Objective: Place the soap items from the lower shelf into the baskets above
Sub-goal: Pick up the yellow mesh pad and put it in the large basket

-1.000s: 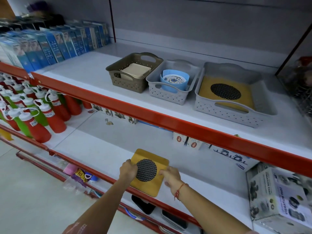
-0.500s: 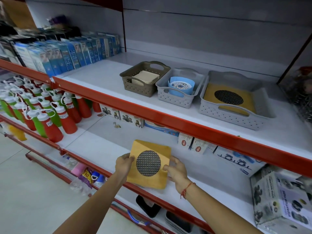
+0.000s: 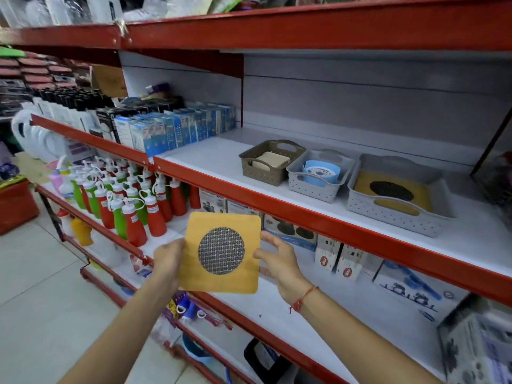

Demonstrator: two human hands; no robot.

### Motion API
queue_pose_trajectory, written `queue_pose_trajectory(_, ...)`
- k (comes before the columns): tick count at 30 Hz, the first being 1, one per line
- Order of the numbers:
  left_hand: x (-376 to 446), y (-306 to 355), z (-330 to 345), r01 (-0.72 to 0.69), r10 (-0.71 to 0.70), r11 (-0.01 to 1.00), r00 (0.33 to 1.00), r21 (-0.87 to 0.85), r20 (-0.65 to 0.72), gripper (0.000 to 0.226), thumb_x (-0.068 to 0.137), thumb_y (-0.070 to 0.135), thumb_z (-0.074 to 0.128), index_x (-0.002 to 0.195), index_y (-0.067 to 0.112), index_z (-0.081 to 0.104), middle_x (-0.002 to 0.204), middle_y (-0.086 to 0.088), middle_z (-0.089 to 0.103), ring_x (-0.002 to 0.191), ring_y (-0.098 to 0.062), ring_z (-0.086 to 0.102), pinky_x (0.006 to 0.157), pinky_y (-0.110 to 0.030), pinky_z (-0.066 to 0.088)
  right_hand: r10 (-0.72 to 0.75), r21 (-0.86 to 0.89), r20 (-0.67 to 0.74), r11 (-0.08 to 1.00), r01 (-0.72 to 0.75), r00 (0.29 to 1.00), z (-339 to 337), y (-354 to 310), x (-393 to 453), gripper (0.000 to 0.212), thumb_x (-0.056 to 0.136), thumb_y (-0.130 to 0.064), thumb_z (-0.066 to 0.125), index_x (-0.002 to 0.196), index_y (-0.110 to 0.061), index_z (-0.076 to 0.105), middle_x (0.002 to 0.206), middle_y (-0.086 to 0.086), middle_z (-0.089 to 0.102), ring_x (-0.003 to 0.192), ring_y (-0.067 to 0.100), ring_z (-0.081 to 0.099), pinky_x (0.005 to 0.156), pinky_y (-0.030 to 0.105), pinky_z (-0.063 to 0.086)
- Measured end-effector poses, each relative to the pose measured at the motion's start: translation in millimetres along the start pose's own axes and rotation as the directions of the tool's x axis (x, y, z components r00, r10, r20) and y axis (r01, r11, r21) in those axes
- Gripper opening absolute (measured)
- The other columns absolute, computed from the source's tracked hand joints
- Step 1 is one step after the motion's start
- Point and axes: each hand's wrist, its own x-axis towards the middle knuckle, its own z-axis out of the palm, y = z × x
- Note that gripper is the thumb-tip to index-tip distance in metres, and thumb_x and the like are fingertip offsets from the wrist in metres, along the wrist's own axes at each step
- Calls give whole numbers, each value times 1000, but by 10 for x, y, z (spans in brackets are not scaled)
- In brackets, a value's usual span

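Note:
A square yellow soap holder (image 3: 221, 252) with a round dark mesh centre is upright in the air in front of the shelves. My left hand (image 3: 167, 259) grips its left edge. My right hand (image 3: 277, 259) touches its right edge with fingers spread. On the upper shelf stand three baskets: a brown basket (image 3: 260, 173) with a beige soap dish, a small grey basket (image 3: 310, 187) with a blue round dish, and a large grey basket (image 3: 393, 214) with another yellow mesh holder (image 3: 393, 191) lying flat inside.
The red shelf edge (image 3: 304, 214) runs between the held item and the baskets. Red and green squeeze bottles (image 3: 130, 206) crowd the lower shelf at left. Small boxes (image 3: 338, 259) line its back. Blue boxes (image 3: 171, 131) stand left of the baskets.
Both hands lifted the yellow holder off the lower shelf and raised it upright, closer to the upper shelf's edge. My view tilted up.

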Motion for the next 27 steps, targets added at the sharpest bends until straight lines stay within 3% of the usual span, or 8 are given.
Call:
queue_pose_trajectory(5,-239,731,-117,-89,92,994,994,-57,65,12,90,15,53,82,12,62,74,0,57,62,-14,49,57,-30,42,-134,16,63,991,134,989,97,-544,-103,40,86,2,61,111,-30,65,99,-19,67,70,-7,68,61,16,55)
queue_pose_trajectory(9,-405,1132,91,-140,153,985,977,-97,147,4,87,14,52,86,16,56,72,-2,49,60,-15,44,62,-34,37,-192,38,20,981,191,981,-55,-949,-112,43,86,1,60,125,-19,62,111,1,71,83,9,68,71,26,57)
queue_pose_trajectory(14,-539,1465,643,-186,200,979,941,-78,274,12,85,11,50,73,14,49,72,-5,46,55,-18,39,52,-28,32,-272,2,-52,962,273,961,-502,-1340,-55,30,89,0,58,110,-20,65,94,-12,68,79,0,66,56,14,54)
queue_pose_trajectory(17,-593,1577,1069,-208,221,975,907,-74,359,5,85,9,48,81,10,50,74,-7,45,65,-19,42,52,-29,32,-262,-2,-132,965,264,956,-838,-1534,21,31,90,2,57,116,-14,64,99,-6,67,82,7,65,71,27,57)
queue_pose_trajectory(19,-625,1616,1352,-231,237,971,873,-67,426,6,86,8,47,81,11,49,68,-5,43,60,-18,40,53,-28,32,-244,-29,-188,970,243,952,-1083,-1656,76,34,92,-1,56,125,-8,60,88,-4,63,79,9,58,90,41,53)
queue_pose_trajectory(22,-683,1661,1802,-193,209,978,832,-85,515,8,87,5,45,83,8,51,77,-9,52,63,-20,49,60,-31,41,-206,-47,-243,978,201,948,-1524,-1838,164,25,93,-3,57,117,-9,62,90,4,65,81,14,58,106,47,47)
queue_pose_trajectory(24,-738,1675,2126,-168,192,981,805,-96,561,8,86,2,45,89,4,52,82,-13,54,68,-23,53,65,-33,44,-187,-82,-305,982,170,934,-1843,-1960,220,26,91,-5,62,116,-4,65,102,13,66,92,21,58,105,49,48)
queue_pose_trajectory(27,-834,1673,2589,-161,176,984,765,-80,619,16,88,1,43,77,8,52,70,-9,52,59,-19,50,57,-26,48,-172,-146,-338,981,129,925,-2248,-2086,291,19,87,-14,69,104,-6,67,101,12,64,82,21,63,93,43,53)
